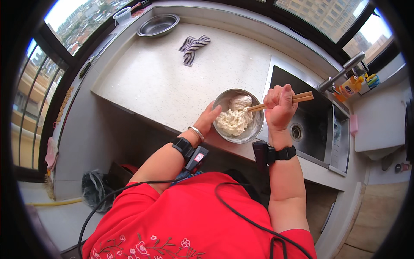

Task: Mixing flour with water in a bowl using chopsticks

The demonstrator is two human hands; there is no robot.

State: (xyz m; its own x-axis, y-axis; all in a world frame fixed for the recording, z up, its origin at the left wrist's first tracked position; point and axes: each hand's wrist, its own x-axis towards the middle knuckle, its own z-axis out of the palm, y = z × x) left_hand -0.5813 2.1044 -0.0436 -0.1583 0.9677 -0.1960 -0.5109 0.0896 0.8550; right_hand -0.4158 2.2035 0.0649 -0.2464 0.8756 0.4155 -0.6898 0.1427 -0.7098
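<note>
A steel mixing bowl (257, 128) stands at the counter's front edge, just left of the sink. Inside it lies a lumpy, off-white dough (235, 122), with a smoother lump (240, 102) toward the far side. My left hand (208, 118) grips the bowl's left rim, thumb over the inside. Wrapped in a fist, my right hand (280, 105) holds a pair of wooden chopsticks (257, 107) above the bowl's right side. Their tips reach into the dough; the other ends stick out to the right of the fist.
A striped cloth (193, 48) and an empty steel basin (158, 25) lie farther back on the pale counter (145, 77). To the right are the sink (310, 126), its faucet (343, 71) and an orange detergent bottle (349, 87). Black cables (106, 200) run across my arms and shirt.
</note>
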